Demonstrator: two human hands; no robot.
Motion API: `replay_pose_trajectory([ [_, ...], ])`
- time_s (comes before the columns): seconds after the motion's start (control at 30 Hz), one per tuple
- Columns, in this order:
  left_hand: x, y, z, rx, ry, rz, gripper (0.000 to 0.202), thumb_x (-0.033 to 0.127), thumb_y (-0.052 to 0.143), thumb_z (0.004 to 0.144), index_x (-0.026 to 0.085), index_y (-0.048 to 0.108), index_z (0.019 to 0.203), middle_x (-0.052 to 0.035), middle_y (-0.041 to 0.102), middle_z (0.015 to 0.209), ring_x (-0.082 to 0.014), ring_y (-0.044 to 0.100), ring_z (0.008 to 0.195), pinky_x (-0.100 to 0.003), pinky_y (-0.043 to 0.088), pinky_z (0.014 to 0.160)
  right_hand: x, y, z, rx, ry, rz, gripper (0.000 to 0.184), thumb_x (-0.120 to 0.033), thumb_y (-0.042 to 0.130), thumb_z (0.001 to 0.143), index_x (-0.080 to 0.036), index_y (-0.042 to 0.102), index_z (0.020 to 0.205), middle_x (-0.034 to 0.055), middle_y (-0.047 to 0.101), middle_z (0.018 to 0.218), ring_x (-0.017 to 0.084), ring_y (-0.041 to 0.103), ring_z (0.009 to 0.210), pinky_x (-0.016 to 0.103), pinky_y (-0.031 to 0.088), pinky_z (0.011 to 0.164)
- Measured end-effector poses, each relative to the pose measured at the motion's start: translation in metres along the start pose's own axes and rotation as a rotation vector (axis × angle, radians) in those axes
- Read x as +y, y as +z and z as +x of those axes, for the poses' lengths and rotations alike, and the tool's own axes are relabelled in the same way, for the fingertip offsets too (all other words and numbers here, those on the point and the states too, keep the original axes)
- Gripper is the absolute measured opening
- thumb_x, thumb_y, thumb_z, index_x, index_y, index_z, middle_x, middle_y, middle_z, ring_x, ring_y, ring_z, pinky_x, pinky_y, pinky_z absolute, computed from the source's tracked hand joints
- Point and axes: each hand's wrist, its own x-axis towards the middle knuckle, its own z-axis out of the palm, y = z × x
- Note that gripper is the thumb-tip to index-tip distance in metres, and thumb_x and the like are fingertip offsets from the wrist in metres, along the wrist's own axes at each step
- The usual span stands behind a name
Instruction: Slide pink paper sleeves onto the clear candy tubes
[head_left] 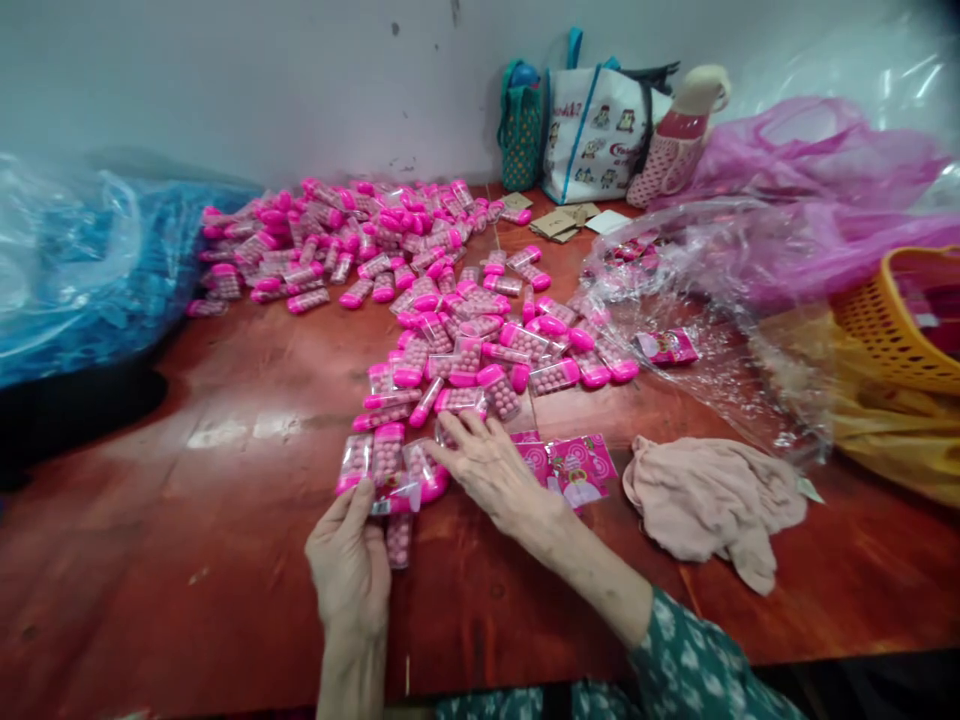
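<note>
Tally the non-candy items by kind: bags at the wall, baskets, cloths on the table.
Teal woven bag: 1
White printed tote bag: 1
Pink mesh bag: 1
Orange plastic lattice basket: 1
Crumpled pale pink cloth: 1
Total: 5

Candy tubes (pixel 450 340) heaped on table (pixel 187 520); cloth (pixel 712 500) right of them; basket (pixel 892 315) far right; bags (pixel 592 130) behind.

The left hand (pixel 349 570) half hides one candy tube (pixel 399 542); the orange basket (pixel 881 325) is cropped.
</note>
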Motion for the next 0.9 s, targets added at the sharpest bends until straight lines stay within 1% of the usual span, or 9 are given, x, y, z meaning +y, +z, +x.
replay_pose_trajectory([
  [0.1,0.001,0.011,-0.005,-0.085,-0.069,0.009,0.013,0.02,0.072,0.06,0.014,0.063,0.067,0.005,0.059,0.05,-0.0066,0.047,0.035,-0.02,0.042,0.04,0.005,-0.003,0.002,0.0,-0.017,-0.003,0.043,-0.002,0.056,0.073,-0.015,0.047,0.113,0.0147,0.04,0.131,0.029,0.036,0.116,0.042,0.038,0.088],
  [0.17,0.002,0.013,-0.006,-0.105,-0.065,-0.016,0.014,0.021,0.073,0.06,0.014,0.063,0.068,0.0051,0.059,0.051,-0.0074,0.05,0.039,-0.021,0.044,0.045,0.007,-0.007,0.003,0.023,-0.042,0.022,0.043,0.001,0.058,0.069,-0.01,0.048,0.109,0.0176,0.039,0.131,0.03,0.033,0.119,0.043,0.035,0.091],
  [0.23,0.003,0.013,-0.005,-0.071,0.017,-0.074,0.013,0.018,0.073,0.059,0.013,0.064,0.067,0.0043,0.062,0.055,-0.0081,0.056,0.05,-0.021,0.048,0.054,0.008,-0.012,0.004,0.06,-0.023,0.089,0.032,0.001,0.055,0.071,-0.009,0.05,0.101,0.0183,0.044,0.125,0.031,0.033,0.119,0.042,0.034,0.093],
  [0.33,0.004,0.012,-0.004,0.008,0.164,-0.15,0.012,0.012,0.074,0.057,0.013,0.066,0.065,0.0034,0.065,0.061,-0.0068,0.058,0.06,-0.018,0.048,0.063,0.008,-0.018,-0.002,0.105,0.075,0.182,0.015,-0.002,0.045,0.082,-0.012,0.052,0.092,0.0136,0.057,0.103,0.026,0.046,0.104,0.038,0.039,0.084],
  [0.43,0.005,0.016,-0.006,0.018,0.225,-0.16,0.01,0.011,0.074,0.058,0.014,0.067,0.065,0.0042,0.066,0.061,-0.0063,0.058,0.06,-0.018,0.048,0.063,0.003,-0.025,-0.017,0.145,0.217,0.509,0.011,-0.015,0.042,0.089,-0.016,0.049,0.097,0.0053,0.059,0.086,0.018,0.054,0.08,0.029,0.043,0.069],
  [0.53,0.004,0.023,-0.012,0.022,0.272,-0.161,0.011,0.012,0.074,0.059,0.015,0.067,0.066,0.005,0.066,0.062,-0.0061,0.058,0.06,-0.019,0.048,0.064,-0.004,-0.03,-0.035,0.143,0.338,0.917,0.011,-0.025,0.044,0.089,-0.021,0.05,0.097,-0.0002,0.058,0.079,0.014,0.054,0.069,0.025,0.042,0.064],
  [0.7,-0.001,0.032,-0.02,-0.035,0.258,-0.147,0.012,0.015,0.075,0.058,0.015,0.067,0.067,0.0038,0.067,0.063,-0.0075,0.059,0.061,-0.021,0.048,0.065,-0.01,-0.029,-0.05,0.04,0.413,1.238,0.013,-0.031,0.048,0.086,-0.019,0.054,0.085,-0.0021,0.055,0.072,0.011,0.052,0.065,0.022,0.042,0.06],
  [0.83,-0.002,0.032,-0.02,-0.097,0.206,-0.119,0.012,0.017,0.075,0.058,0.016,0.067,0.067,0.003,0.066,0.063,-0.0093,0.059,0.06,-0.023,0.049,0.061,-0.006,-0.025,-0.053,-0.085,0.456,1.568,0.015,-0.032,0.051,0.084,-0.017,0.052,0.086,-0.0037,0.05,0.067,0.008,0.047,0.054,0.019,0.04,0.051],
  [0.9,-0.002,0.032,-0.02,-0.185,0.164,-0.087,0.012,0.019,0.074,0.059,0.015,0.068,0.068,0.0008,0.068,0.067,-0.0111,0.06,0.062,-0.024,0.05,0.062,-0.004,-0.023,-0.055,-0.128,0.456,1.687,0.015,-0.03,0.054,0.082,-0.016,0.052,0.087,-0.0044,0.048,0.065,0.007,0.045,0.052,0.018,0.038,0.049],
])
